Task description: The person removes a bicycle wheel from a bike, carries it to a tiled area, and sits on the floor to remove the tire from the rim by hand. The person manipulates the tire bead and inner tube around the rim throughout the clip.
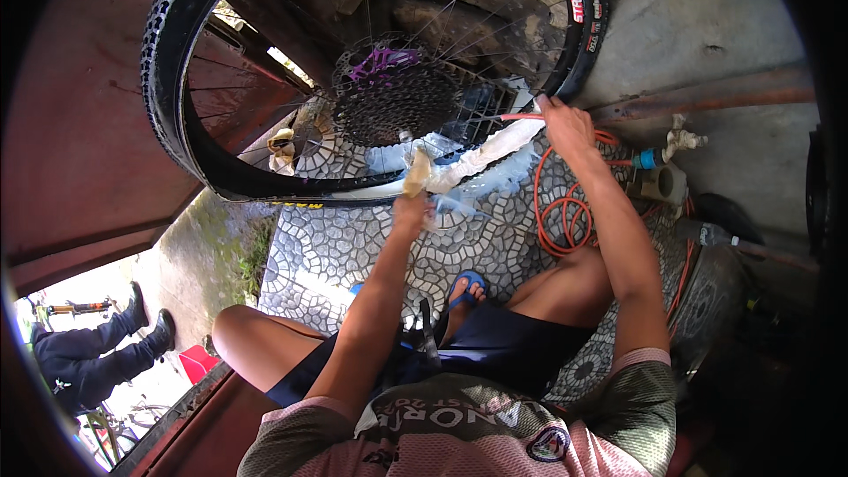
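Observation:
A bicycle wheel with a knobby black tire (163, 79) stands tilted in front of me, its black cassette (397, 93) and purple hub part (382, 62) facing me. White foam (486, 155) coats the near right stretch of its rim and tire. My left hand (410, 215) is closed around a tan, sponge-like piece (416, 173) pressed near the foam's left end; its exact kind is unclear. At the wheel's right side, my right hand (567, 128) is closed beside the tire on an orange hose (523, 117), whose end points left across the wheel.
More orange hose (565, 223) lies coiled on the patterned tile floor (327, 238), near a wall tap (685, 141) with a blue connector. A crumpled tan thing (282, 150) lies left of the cassette. Reddish metal panels (88, 124) stand left; another person's legs (97, 353) show beyond.

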`<state>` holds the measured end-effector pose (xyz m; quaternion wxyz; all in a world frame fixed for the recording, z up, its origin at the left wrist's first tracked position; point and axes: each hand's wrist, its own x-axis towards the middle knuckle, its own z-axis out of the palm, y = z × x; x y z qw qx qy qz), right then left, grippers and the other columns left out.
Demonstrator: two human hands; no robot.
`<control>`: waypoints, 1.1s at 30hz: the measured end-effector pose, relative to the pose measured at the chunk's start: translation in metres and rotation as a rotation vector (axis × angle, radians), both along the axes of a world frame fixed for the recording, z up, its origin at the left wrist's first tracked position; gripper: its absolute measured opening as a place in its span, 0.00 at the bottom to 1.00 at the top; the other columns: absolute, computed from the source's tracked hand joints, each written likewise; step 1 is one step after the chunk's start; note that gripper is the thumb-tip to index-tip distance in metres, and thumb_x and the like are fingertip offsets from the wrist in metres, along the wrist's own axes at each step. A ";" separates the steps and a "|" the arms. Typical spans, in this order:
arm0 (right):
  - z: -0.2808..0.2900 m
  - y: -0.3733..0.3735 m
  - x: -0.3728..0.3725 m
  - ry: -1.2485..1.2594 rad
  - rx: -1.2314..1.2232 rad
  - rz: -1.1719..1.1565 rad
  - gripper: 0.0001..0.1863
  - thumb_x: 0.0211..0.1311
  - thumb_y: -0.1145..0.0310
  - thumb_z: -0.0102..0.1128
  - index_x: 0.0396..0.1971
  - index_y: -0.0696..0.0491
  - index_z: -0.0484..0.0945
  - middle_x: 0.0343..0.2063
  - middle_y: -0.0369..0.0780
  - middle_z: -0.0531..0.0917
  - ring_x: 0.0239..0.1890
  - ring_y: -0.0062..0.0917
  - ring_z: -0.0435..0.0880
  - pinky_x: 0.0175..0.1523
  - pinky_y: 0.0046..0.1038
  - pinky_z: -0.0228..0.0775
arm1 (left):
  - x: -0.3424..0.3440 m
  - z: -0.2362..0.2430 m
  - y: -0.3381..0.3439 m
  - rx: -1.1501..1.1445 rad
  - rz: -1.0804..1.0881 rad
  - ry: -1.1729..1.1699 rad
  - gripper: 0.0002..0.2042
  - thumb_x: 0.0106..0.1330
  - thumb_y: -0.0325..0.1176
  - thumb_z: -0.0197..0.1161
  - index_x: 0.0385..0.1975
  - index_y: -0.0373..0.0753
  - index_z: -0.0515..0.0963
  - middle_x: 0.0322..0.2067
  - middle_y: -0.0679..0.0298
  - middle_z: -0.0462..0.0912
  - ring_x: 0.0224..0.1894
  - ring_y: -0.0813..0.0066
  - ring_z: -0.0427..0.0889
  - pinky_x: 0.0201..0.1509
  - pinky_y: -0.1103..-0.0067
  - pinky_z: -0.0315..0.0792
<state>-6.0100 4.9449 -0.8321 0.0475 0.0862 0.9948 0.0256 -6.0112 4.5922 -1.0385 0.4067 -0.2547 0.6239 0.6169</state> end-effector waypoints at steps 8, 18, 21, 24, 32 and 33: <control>-0.039 0.003 -0.001 -0.131 0.003 0.083 0.16 0.65 0.76 0.54 0.52 0.51 0.78 0.52 0.44 0.80 0.39 0.43 0.90 0.45 0.45 0.81 | -0.034 0.023 -0.110 -0.413 0.521 0.163 0.39 0.52 0.60 0.81 0.55 0.40 0.71 0.40 0.63 0.80 0.23 0.77 0.71 0.20 0.76 0.62; -0.057 0.001 -0.003 -0.219 0.201 0.242 0.16 0.69 0.70 0.53 0.55 0.47 0.79 0.59 0.41 0.76 0.39 0.35 0.91 0.41 0.37 0.83 | -0.060 0.043 -0.132 -0.201 0.801 0.269 0.27 0.57 0.48 0.80 0.53 0.48 0.76 0.38 0.71 0.83 0.26 0.77 0.76 0.21 0.78 0.56; -0.053 0.005 0.006 -0.170 0.223 0.212 0.13 0.68 0.70 0.55 0.50 0.48 0.80 0.56 0.41 0.76 0.37 0.33 0.90 0.40 0.35 0.84 | -0.056 0.055 -0.157 -0.212 0.645 0.259 0.29 0.56 0.46 0.81 0.55 0.44 0.77 0.41 0.67 0.85 0.27 0.78 0.77 0.20 0.76 0.56; -0.045 0.012 0.007 -0.020 0.220 0.201 0.11 0.68 0.70 0.56 0.48 0.50 0.78 0.55 0.42 0.76 0.36 0.32 0.89 0.40 0.36 0.84 | -0.074 0.075 -0.181 -0.277 0.651 0.603 0.33 0.56 0.46 0.82 0.57 0.37 0.77 0.43 0.63 0.86 0.34 0.73 0.81 0.34 0.75 0.73; -0.018 0.017 -0.029 -0.118 0.251 0.242 0.13 0.66 0.72 0.55 0.50 0.53 0.76 0.59 0.43 0.77 0.36 0.36 0.91 0.39 0.36 0.85 | -0.143 0.189 -0.236 -0.880 0.304 1.075 0.48 0.51 0.54 0.84 0.67 0.28 0.72 0.59 0.42 0.82 0.58 0.52 0.82 0.65 0.65 0.72; -0.017 0.015 -0.035 -0.153 0.232 0.240 0.14 0.67 0.72 0.54 0.51 0.53 0.76 0.60 0.43 0.76 0.37 0.36 0.91 0.40 0.37 0.84 | -0.150 0.204 -0.239 -0.949 0.292 1.085 0.48 0.50 0.54 0.83 0.67 0.28 0.72 0.60 0.41 0.81 0.60 0.50 0.81 0.66 0.65 0.71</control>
